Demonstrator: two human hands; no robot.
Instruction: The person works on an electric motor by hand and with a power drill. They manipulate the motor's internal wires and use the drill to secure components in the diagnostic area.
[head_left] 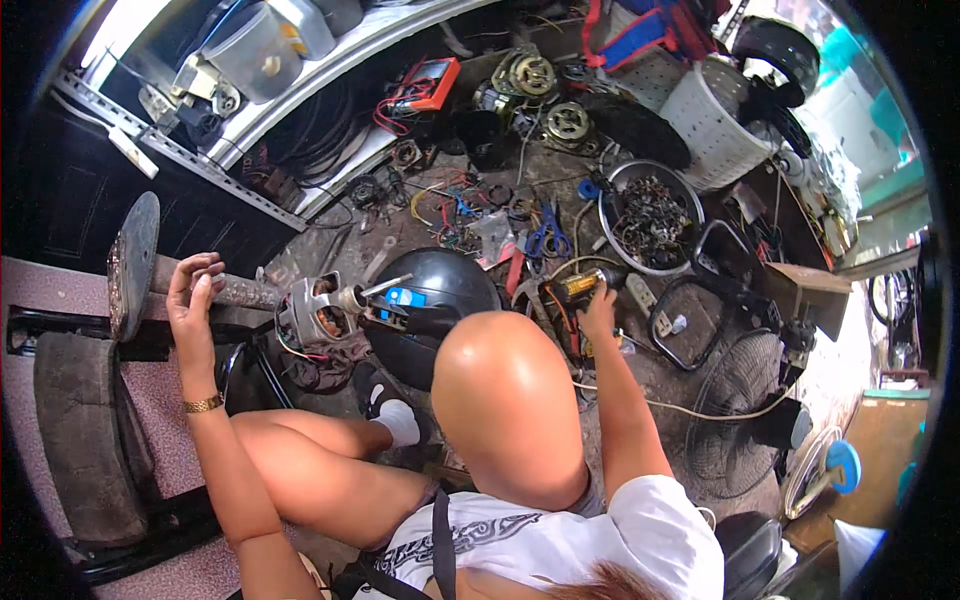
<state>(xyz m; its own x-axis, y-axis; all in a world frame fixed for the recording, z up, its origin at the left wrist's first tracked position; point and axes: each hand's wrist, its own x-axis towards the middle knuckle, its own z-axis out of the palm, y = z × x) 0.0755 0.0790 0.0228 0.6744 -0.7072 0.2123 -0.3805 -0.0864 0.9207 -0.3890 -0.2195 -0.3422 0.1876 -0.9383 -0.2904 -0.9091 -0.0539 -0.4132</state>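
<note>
Seated over a cluttered floor, my left hand (190, 295) grips the pole (235, 291) of a stripped fan motor (318, 312) at left, while my right hand (598, 305), well apart, closes on a yellow-handled tool (583, 284), seemingly fetching it for dismantling.

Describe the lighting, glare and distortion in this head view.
Head view: daylight blows out the top-left and right edges; a bright sheen sits on the raised knee; the fisheye bends the shelf rail and leaves a black rim; the left hand on the fan stand pole and the right hand look sharp.
</note>
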